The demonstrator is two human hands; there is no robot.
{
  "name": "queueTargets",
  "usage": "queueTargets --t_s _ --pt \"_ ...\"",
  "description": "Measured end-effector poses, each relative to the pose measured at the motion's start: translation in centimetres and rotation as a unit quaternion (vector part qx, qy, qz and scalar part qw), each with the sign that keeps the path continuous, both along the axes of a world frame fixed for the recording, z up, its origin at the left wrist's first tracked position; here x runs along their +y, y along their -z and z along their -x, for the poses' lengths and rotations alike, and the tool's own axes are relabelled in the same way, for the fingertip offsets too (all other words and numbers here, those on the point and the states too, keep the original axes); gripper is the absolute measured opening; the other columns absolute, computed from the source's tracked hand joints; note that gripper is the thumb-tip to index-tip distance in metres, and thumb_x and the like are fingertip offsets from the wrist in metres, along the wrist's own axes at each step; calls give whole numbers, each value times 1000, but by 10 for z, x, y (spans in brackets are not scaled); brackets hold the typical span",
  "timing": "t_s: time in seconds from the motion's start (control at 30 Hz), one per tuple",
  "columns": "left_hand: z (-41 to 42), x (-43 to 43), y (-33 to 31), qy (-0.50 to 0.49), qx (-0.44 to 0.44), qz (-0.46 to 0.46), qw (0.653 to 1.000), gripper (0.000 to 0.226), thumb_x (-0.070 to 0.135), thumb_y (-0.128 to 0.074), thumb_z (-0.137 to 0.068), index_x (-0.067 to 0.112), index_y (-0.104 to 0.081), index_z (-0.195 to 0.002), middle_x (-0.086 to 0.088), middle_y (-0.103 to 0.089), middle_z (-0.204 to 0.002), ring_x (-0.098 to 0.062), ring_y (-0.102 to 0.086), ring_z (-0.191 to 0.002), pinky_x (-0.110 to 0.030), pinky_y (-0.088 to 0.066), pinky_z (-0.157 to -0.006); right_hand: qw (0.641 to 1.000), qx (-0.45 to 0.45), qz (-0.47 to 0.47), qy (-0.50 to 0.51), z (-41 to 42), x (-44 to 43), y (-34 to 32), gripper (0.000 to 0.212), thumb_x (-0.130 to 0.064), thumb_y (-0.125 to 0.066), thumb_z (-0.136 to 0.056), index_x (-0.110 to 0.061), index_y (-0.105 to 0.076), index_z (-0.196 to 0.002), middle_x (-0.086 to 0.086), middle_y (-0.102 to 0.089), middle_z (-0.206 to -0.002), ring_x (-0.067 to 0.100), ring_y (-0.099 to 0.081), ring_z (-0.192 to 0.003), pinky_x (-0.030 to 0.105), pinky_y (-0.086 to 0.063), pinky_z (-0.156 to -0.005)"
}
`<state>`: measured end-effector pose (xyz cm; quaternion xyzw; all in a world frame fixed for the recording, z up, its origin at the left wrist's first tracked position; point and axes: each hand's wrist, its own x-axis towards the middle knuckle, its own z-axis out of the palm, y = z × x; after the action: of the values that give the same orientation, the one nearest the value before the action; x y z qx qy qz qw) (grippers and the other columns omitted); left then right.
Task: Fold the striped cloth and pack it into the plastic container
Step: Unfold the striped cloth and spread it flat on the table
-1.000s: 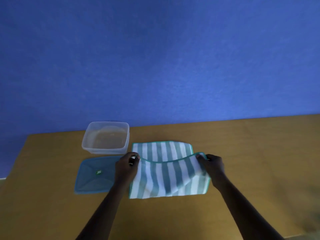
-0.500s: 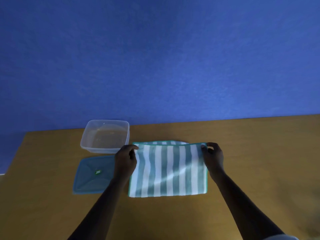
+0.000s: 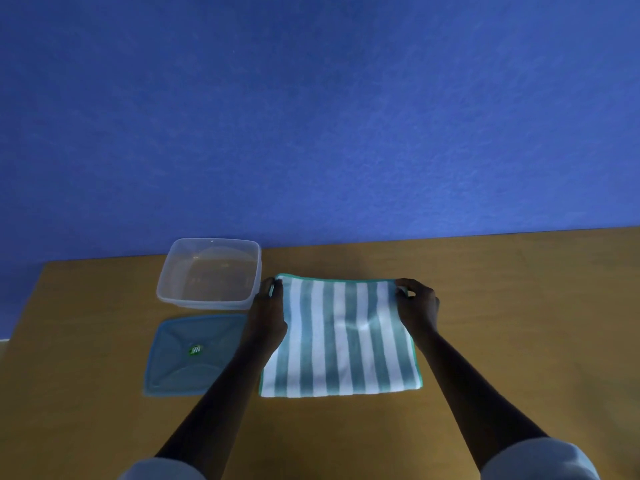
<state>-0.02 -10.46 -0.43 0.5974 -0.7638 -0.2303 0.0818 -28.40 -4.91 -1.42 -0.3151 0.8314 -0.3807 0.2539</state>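
From my remote seat, the biggest thing I see is the flat blue wall (image 3: 311, 116) filling the upper half of the head view. Below it runs the tan wooden table (image 3: 519, 306), which carries everything else.

Near the middle of the table lies the teal-and-white striped cloth with a green hem (image 3: 341, 341). It rests flat, folded into a rough rectangle, its stripes running away from me and its fold along the near edge. It sits just to the right of the other two items and is not inside anything.

To its left, toward me, lies the flat blue-grey plastic lid with a small green sticker at its centre (image 3: 194, 355). My left forearm crosses over the lid's right edge. Behind the lid stands the clear rectangular plastic container (image 3: 209, 273), open-topped and upright, with nothing in it that I can make out. Its right wall is just beside the cloth's far left corner.

My left hand (image 3: 268, 315) rests at the cloth's far left corner, fingers closed in a pinch on the hem there. My right hand (image 3: 417, 306) does the same at the far right corner, thumb and fingers closed on the edge. Both corners are down at the table surface. Pale sleeves (image 3: 540, 460) show at the bottom edge.
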Motion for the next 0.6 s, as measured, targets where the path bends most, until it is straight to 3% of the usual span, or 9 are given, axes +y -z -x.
queueTargets --t_s 0.17,0.27,0.47,0.6 --pt "0 -11 12 10 -75 -16 997 76 -13 -48 -80 0 -28 -152 -16 -24 -160 -37 -53 -124 -38 -43 -105 997 19 -54 -49 1 -12 7 32 -5 -57 -87 -13 -76 -111 5 -64 -79 24 -52 -76 38 -52 -88" --pt "0 -15 21 12 -99 -24 995 75 -11 -47 -82 0 -25 -153 -16 -22 -161 -37 -54 -123 -40 -42 -105 992 24 -91 -79 0 -18 11 40 -3 -53 -85 -13 -72 -119 16 -74 -105 40 -63 -99 41 -50 -97" --pt "4 -23 36 -43 -38 -77 995 75 -1 -48 -90 7 -17 -157 -19 -28 -158 -39 -46 -135 -42 -38 -111 987 44 -131 -77 0 -28 25 34 -7 -60 -87 -3 -56 -121 21 -65 -121 43 -55 -118 37 -42 -92" --pt "6 -25 41 -45 -47 -91 994 69 6 -53 -92 11 -27 -155 -17 -28 -158 -39 -46 -135 -41 -36 -111 988 3 -155 -29 -3 -34 28 48 -17 -70 -82 0 -50 -122 22 -61 -123 41 -52 -123 38 -43 -95"
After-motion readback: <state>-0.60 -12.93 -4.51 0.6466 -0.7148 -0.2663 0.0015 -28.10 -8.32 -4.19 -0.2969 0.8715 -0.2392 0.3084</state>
